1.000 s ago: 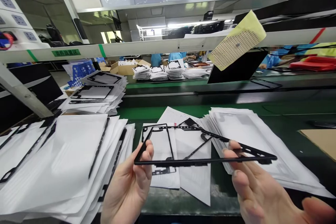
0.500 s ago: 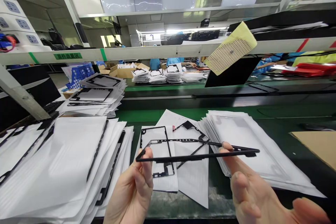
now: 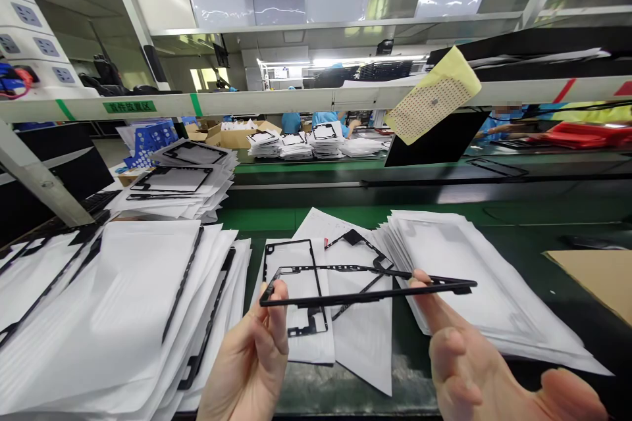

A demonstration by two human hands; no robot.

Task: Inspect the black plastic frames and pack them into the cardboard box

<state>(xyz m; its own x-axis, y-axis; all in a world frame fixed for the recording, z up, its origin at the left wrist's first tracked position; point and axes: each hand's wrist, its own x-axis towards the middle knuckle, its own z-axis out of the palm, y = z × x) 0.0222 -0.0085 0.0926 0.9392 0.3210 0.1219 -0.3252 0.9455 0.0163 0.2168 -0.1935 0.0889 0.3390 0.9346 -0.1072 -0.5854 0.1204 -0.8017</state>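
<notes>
A thin black rectangular frame (image 3: 365,298) is held up almost edge-on in front of me, its middle hollow. My left hand (image 3: 254,345) pinches its left corner between thumb and fingers. At the right part of the frame, fingertips of my right hand (image 3: 469,348) touch and support the rail, while the lower fingers are curled and the thumb stands apart. Beneath it, a black frame (image 3: 320,289) lies on a white sheet (image 3: 311,345). Another black frame (image 3: 351,237) lies at an angle on a second white sheet (image 3: 368,355), partly hidden by the raised one.
White sheets with black frames between them are stacked on the left (image 3: 123,296), with another stack (image 3: 172,177) behind. White sleeves (image 3: 454,256) are piled on the right beside brown cardboard (image 3: 592,276). A white rail (image 3: 296,100) with a yellow card (image 3: 434,95) crosses ahead. Co-workers are beyond.
The held frame's right end has shifted slightly left, and my right hand has moved a little left with it. My left hand keeps its pinch at the corner.
</notes>
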